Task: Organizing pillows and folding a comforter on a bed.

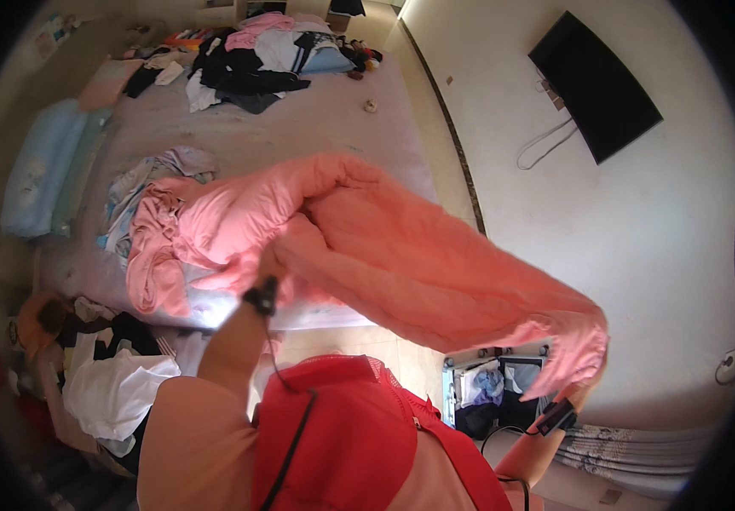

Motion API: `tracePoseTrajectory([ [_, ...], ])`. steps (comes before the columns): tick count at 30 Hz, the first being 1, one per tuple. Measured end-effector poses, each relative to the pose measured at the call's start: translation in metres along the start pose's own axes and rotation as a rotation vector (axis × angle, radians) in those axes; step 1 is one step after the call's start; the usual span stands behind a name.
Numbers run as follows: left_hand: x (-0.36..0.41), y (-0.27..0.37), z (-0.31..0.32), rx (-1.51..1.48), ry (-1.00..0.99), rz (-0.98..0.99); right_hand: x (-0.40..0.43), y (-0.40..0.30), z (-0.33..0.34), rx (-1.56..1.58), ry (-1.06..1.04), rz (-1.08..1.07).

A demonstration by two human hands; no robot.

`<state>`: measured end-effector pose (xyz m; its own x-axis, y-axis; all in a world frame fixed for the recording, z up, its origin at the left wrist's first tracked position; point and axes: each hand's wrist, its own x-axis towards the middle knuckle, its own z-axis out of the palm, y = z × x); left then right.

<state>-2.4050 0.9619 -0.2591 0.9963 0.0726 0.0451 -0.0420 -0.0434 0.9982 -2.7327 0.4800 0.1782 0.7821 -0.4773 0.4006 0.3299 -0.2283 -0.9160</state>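
Note:
A large pink quilt [405,249] stretches from the bed out to the right, raised between my two hands. Near its middle edge, my left hand [274,257] grips the cloth; it is blurred, and the fingers are partly hidden. Farther right, my right hand [581,386] holds a bunched corner, with most fingers covered by the fabric. The quilt's left end rests crumpled on the bed [342,121], against a rumpled blue-and-grey patterned cloth [127,195]. Each wrist wears a black strapped device with a cable.
Piled clothes [246,64] cover the bed's far end. A folded blue bedding piece [41,169] lies along the left side. Behind my left arm, a white garment [118,383] tops a heap. An open suitcase [482,389] stands at lower right, near a curtain [629,453]. A television [594,86] hangs on the wall.

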Motion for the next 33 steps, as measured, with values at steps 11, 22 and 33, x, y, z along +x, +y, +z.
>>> tracePoseTrajectory([
  [11,0.028,0.433,-0.137,-1.0,-0.229,0.257,0.079,0.075,0.065,0.763,0.096,0.32],
  [22,-0.122,0.281,-0.031,-1.139,-0.097,-0.445,0.031,0.24,0.175,0.595,-0.308,1.239],
  [33,-0.112,0.318,0.053,-1.255,-0.482,-0.476,-0.048,0.276,0.263,1.189,-0.53,1.617],
])
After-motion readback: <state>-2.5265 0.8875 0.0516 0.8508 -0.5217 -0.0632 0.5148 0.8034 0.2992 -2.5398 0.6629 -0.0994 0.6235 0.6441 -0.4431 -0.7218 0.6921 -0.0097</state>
